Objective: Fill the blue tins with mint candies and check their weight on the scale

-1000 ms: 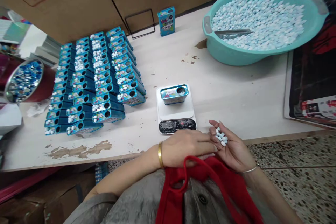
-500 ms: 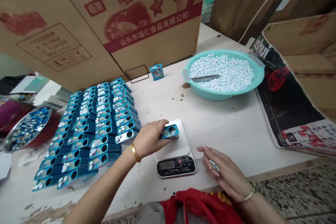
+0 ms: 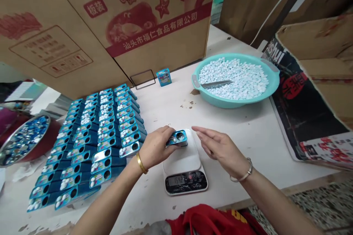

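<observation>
Nearest me, past the red cloth at the person's front, the white scale sits on the counter between the two hands, its lit display on the near side. The left hand grips a small blue tin between thumb and fingers, at the far end of the weighing plate. The tin's round opening faces up, and pale pieces show inside.

What has just changed is the right hand: half a second ago it was lower and nearer the body, and now it has come up beside the plate, fingertips pointing toward the tin but not touching it. That brings it within easy reach of the opening, I judge. Its fingers are stretched and slightly bent; whether anything lies inside them I cannot tell.

Left of the left hand, blue tins stand in packed rows. Beyond the right hand, a turquoise basin holds pale candies. Farthest past the left hand, one upright tin stands before a big carton.
</observation>
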The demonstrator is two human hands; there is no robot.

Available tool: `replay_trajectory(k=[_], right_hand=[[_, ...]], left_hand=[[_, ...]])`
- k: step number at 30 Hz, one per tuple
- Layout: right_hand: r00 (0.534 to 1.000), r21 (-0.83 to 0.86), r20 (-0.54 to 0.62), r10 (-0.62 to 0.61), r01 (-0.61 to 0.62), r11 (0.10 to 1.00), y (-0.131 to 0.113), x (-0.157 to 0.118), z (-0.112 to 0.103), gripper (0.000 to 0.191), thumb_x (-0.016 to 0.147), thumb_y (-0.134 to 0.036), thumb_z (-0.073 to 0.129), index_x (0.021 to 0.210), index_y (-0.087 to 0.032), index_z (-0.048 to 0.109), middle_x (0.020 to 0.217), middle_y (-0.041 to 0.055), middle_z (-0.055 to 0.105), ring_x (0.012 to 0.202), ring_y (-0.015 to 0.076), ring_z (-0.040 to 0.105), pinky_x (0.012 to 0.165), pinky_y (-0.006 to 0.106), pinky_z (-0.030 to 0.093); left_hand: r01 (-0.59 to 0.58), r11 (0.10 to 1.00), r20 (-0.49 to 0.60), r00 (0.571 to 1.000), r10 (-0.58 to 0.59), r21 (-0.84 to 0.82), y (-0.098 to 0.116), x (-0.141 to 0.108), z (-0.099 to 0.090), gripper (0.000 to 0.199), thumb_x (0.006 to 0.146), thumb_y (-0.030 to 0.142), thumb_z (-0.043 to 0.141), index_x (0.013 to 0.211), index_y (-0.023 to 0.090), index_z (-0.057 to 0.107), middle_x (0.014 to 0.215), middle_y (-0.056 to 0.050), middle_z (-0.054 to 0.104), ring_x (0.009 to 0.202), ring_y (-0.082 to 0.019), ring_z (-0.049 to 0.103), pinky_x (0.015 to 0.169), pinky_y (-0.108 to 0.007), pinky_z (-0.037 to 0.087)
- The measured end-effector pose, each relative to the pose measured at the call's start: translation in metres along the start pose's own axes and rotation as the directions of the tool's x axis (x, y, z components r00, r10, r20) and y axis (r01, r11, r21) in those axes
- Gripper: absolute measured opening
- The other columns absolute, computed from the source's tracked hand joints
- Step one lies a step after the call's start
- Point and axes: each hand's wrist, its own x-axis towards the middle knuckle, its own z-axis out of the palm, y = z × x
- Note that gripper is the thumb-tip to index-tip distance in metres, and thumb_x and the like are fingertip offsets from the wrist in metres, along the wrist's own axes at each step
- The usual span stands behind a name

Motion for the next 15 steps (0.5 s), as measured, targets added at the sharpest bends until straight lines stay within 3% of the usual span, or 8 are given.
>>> replay_trajectory(k=[5, 8, 11, 15], right_hand=[[0.978, 0.183, 0.011, 0.208, -0.207, 0.961, 0.036, -0.008, -0.019, 0.051, 0.074, -0.054, 0.069, 0.104, -0.013, 0.064, 0.052, -0.0094, 0.038, 0.041, 0.0003, 0.020, 0.041, 0.018, 0.012], [0.955, 0.242, 0.029, 0.295, -0.293, 0.925, 0.057, -0.010, -0.024, 0.050, 0.074, -0.058, 0.067, 0.099, -0.014, 0.062, 0.053, -0.0091, 0.039, 0.040, -0.0005, 0.019, 0.042, 0.018, 0.010], [0.942, 0.260, 0.000, 0.336, -0.324, 0.909, 0.071, -0.007, -0.030, 0.055, 0.071, -0.063, 0.067, 0.095, -0.015, 0.061, 0.051, -0.0094, 0.038, 0.039, -0.0005, 0.019, 0.041, 0.019, 0.009], [0.929, 0.234, 0.008, 0.370, -0.361, 0.903, 0.075, 0.005, -0.035, 0.061, 0.064, -0.069, 0.068, 0.091, -0.014, 0.062, 0.048, -0.0091, 0.039, 0.036, 0.0000, 0.018, 0.040, 0.020, 0.008]], left_hand=[[0.103, 0.984, -0.027, 0.995, -0.100, 0.149, -0.040, 0.064, -0.029, 0.023, 0.082, 0.040, 0.058, 0.091, 0.019, 0.058, 0.089, -0.004, 0.062, 0.079, -0.019, 0.058, 0.064, -0.027, 0.039], [0.163, 0.976, -0.015, 0.987, -0.163, 0.141, -0.070, 0.108, -0.044, 0.026, 0.076, 0.040, 0.062, 0.091, 0.018, 0.060, 0.086, -0.004, 0.064, 0.077, -0.019, 0.058, 0.063, -0.026, 0.038], [0.202, 0.973, -0.027, 0.979, -0.200, 0.110, -0.092, 0.139, -0.047, 0.029, 0.074, 0.039, 0.064, 0.094, 0.019, 0.061, 0.088, -0.004, 0.065, 0.079, -0.019, 0.058, 0.065, -0.026, 0.039], [0.234, 0.966, -0.078, 0.971, -0.226, 0.111, -0.114, 0.164, -0.037, 0.030, 0.072, 0.037, 0.066, 0.096, 0.019, 0.063, 0.095, -0.005, 0.066, 0.085, -0.020, 0.059, 0.069, -0.026, 0.040]])
